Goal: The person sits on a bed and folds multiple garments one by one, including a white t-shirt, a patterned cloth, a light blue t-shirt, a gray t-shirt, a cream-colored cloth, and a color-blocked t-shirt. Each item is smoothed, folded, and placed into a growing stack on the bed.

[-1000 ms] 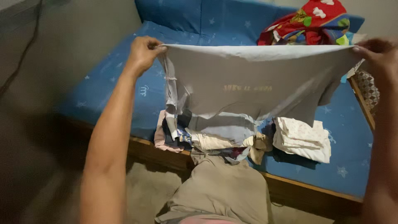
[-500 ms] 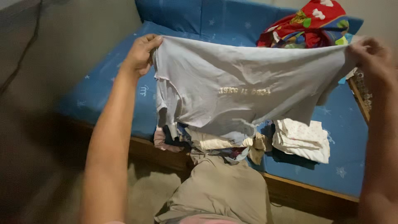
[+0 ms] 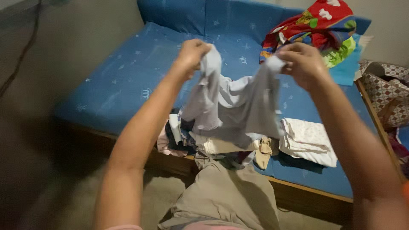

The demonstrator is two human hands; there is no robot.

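Note:
A light grey shirt [image 3: 238, 106] hangs slack in the air above the bed's near edge. My left hand [image 3: 192, 53] grips its upper left corner, and my right hand [image 3: 300, 63] is closed on its upper right corner. The two hands are close together, so the cloth sags in folds between them. Below it lies a loose pile of clothes [image 3: 213, 142] on the mattress edge.
A blue star-patterned mattress [image 3: 123, 76] on a wooden frame [image 3: 306, 191]. A folded white cloth [image 3: 309, 140] lies right of the pile. A red patterned blanket [image 3: 321, 23] is bunched at the back right. A checkered bag [image 3: 390, 91] sits at right. Beige trousers [image 3: 226, 196] drape to the floor.
My hands have come together from wide apart. The shirt, held stretched flat before, now droops folded between them.

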